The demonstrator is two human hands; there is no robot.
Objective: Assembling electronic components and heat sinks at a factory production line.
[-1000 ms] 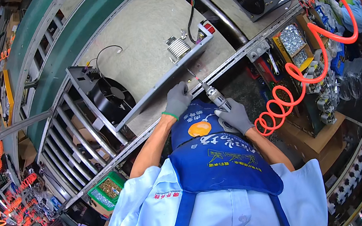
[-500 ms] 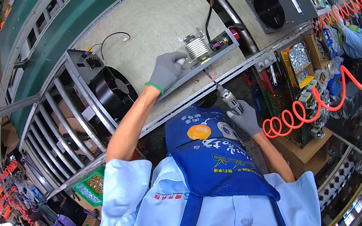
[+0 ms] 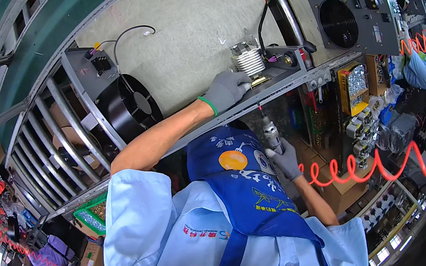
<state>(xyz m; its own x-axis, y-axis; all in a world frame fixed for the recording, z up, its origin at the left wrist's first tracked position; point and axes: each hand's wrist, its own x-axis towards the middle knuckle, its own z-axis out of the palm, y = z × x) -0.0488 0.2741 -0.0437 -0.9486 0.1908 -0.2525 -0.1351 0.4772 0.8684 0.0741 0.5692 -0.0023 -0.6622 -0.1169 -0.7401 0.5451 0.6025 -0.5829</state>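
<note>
left hand [image 3: 225, 90] gloved, fingers closed on finned coil [image 3: 248, 62] at tray [image 3: 278, 84] edge on bench | right hand [image 3: 285, 159] gripped screwdriver [image 3: 270, 133] upright, below tray | red hose [image 3: 381, 164] beside it

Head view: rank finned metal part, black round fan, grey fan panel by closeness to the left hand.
From the left hand:
1. Finned metal part, right beside the fingertips.
2. Black round fan, farther off on the left.
3. Grey fan panel, farthest, upper right.

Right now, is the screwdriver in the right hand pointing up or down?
Up. The right hand grips the electric screwdriver with its thin bit rising toward the workbench edge.
</note>
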